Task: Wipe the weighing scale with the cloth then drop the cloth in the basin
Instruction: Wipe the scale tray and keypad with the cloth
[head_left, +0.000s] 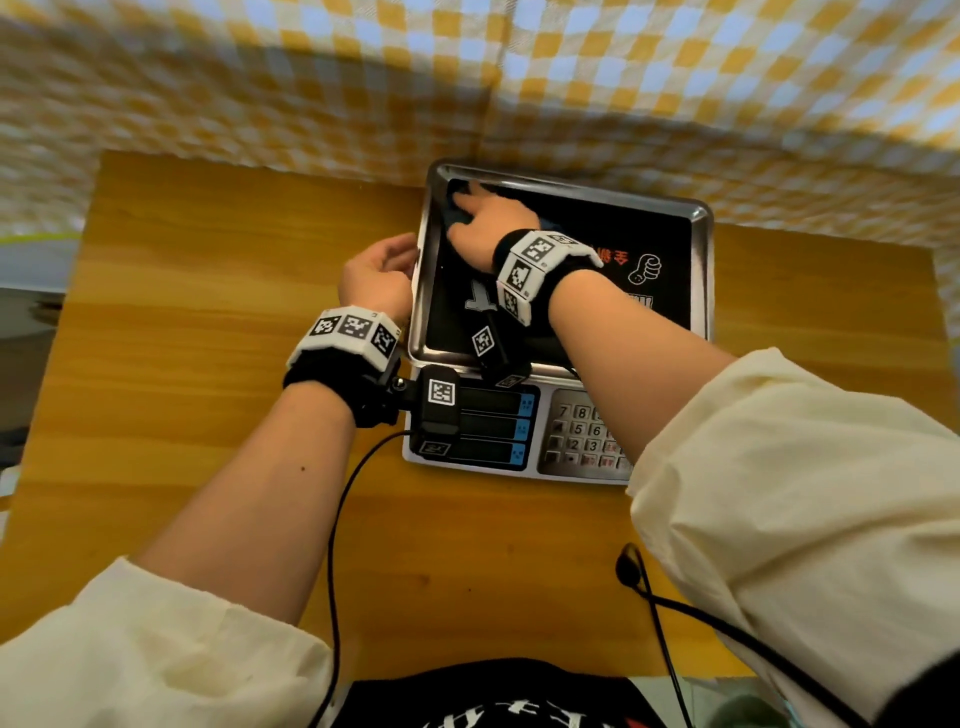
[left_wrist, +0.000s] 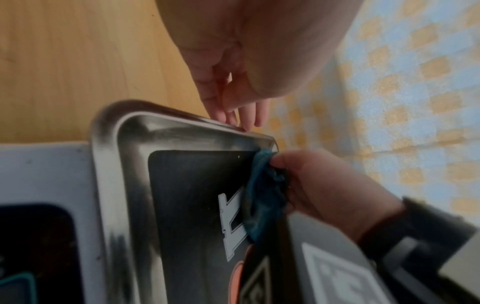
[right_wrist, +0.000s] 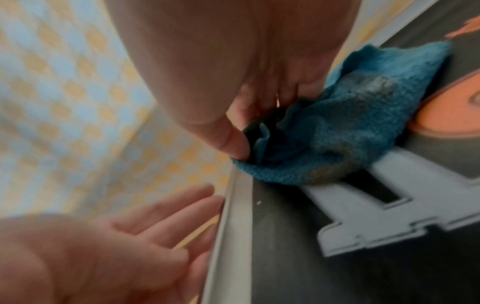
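Note:
A weighing scale (head_left: 561, 431) with a steel pan (head_left: 698, 218) and a grey keypad stands on the wooden table. My right hand (head_left: 485, 218) presses a blue cloth (right_wrist: 350, 127) onto the pan's far left corner, thumb and fingers curled on the folds. The cloth (left_wrist: 262, 197) shows bunched under that hand in the left wrist view. My left hand (head_left: 376, 273) lies beside the pan's left rim (left_wrist: 182, 117), fingers straight and touching the rim's outer edge. The pan (right_wrist: 285, 236) mirrors dark printed fabric. No basin is clearly in view.
A yellow and blue checked cloth (head_left: 519, 78) hangs behind the table. Bare wooden tabletop (head_left: 182, 312) lies left of the scale. Black cables (head_left: 332, 545) trail from my wrists across the near table edge. A blurred grey object (head_left: 31, 270) sits off the table's left side.

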